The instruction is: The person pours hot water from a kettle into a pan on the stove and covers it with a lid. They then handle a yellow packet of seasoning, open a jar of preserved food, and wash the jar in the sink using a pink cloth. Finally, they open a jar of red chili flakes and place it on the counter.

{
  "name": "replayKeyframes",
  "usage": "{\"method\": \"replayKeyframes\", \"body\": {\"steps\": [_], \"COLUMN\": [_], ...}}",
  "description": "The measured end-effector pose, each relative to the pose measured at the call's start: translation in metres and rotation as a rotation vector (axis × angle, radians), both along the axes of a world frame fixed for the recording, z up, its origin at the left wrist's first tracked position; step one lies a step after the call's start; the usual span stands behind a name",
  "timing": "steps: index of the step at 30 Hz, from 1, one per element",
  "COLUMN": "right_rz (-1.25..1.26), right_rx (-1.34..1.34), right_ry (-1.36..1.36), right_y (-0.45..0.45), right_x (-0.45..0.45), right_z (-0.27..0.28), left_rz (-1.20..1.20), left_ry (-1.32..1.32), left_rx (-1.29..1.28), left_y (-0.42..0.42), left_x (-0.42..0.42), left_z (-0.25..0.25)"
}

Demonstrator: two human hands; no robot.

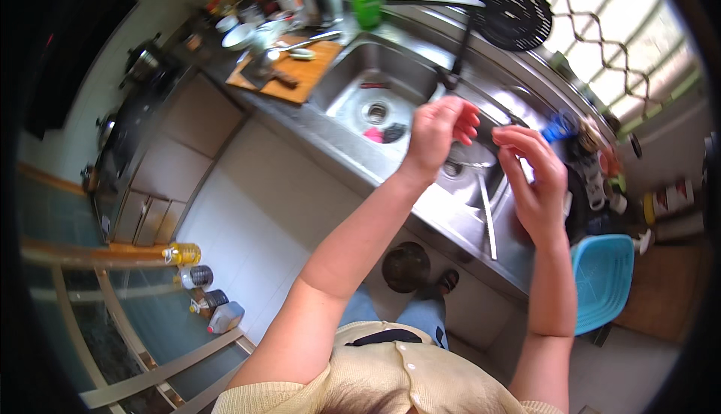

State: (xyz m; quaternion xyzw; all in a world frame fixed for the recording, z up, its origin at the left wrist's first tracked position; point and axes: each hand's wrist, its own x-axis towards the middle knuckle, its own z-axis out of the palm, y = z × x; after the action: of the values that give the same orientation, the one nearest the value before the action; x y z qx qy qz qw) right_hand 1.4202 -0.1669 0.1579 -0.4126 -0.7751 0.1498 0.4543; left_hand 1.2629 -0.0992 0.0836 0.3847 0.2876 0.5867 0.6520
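Note:
My left hand (436,135) is raised over the divider of a stainless-steel double sink (360,152), its fingers loosely curled around nothing visible. To its right hovers my right hand (535,175), thumb and fingers apart, also without anything in it. The two hands do not touch. Between and below them, a long-handled metal utensil (488,211) lies with its round head in the right basin and its handle across the front rim. A pink item (373,134) and a dark scrubber-like item (395,132) lie in the left basin near the drain (376,112).
Left of the sink, a wooden cutting board (318,79) carries a cleaver (270,73) and other utensils. A green bottle (367,3) stands behind. At right is a blue plastic basket (602,284). Several jugs (225,317) stand on the floor; a round dark object (405,266) sits near my feet.

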Motion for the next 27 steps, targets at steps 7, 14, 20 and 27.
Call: {"method": "replayKeyframes", "body": {"steps": [7,14,20,27], "right_rz": [0.015,-0.084,-0.231,-0.325], "right_rx": [-0.785,-0.665,0.042,-0.309], "right_ry": [0.521,0.654,0.459,0.264], "right_y": [0.105,0.152,0.183,0.257], "right_x": [-0.156,-0.231,-0.266,-0.304], "right_z": [-0.148,-0.149,-0.138,-0.175], "left_rz": [0.077,0.175,0.398,-0.126], "left_ry": [0.202,0.408,0.537,0.835], "left_rx": [-0.398,-0.077,0.891,0.446], "left_y": [0.074,0.118,0.129,0.196], "left_x": [-0.162,-0.172,-0.202,-0.284], "left_z": [-0.097,-0.104,-0.071,-0.087]}}
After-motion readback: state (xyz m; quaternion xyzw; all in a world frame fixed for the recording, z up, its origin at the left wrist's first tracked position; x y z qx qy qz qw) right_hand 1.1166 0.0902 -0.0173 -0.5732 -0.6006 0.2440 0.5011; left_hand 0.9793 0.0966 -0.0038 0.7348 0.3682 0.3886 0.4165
